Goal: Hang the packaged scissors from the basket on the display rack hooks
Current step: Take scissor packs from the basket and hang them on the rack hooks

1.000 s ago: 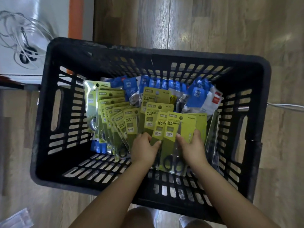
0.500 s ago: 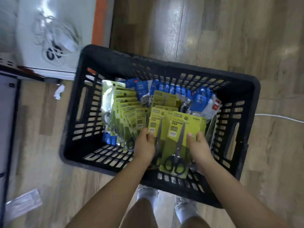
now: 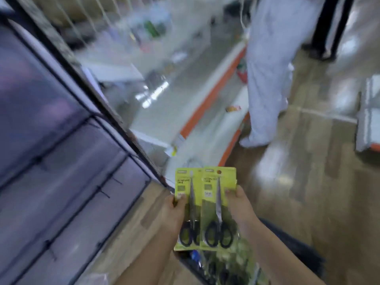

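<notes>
We hold two packs of scissors in front of us, side by side and slightly overlapping, above the black basket [image 3: 296, 251] whose rim shows blurred at the bottom of the view. Our left hand [image 3: 173, 212] has its grip clenched on the left scissors pack [image 3: 186, 204], thumb across the yellow-green card. Our right hand [image 3: 240, 206] grips the right scissors pack [image 3: 219, 204] along its right edge, fingertips curled over the front. Both packs stand upright, black handles at the bottom, hang holes at the top. More yellow-green packs [image 3: 236, 262] lie in the basket under our wrists. To the left runs a dark grid rack [image 3: 67, 161] with small hooks. Beyond, a person in light trousers [image 3: 267, 68] stands on the wooden floor [image 3: 308, 171] beside an orange-edged shelf [image 3: 207, 99]. The view is blurred.
</notes>
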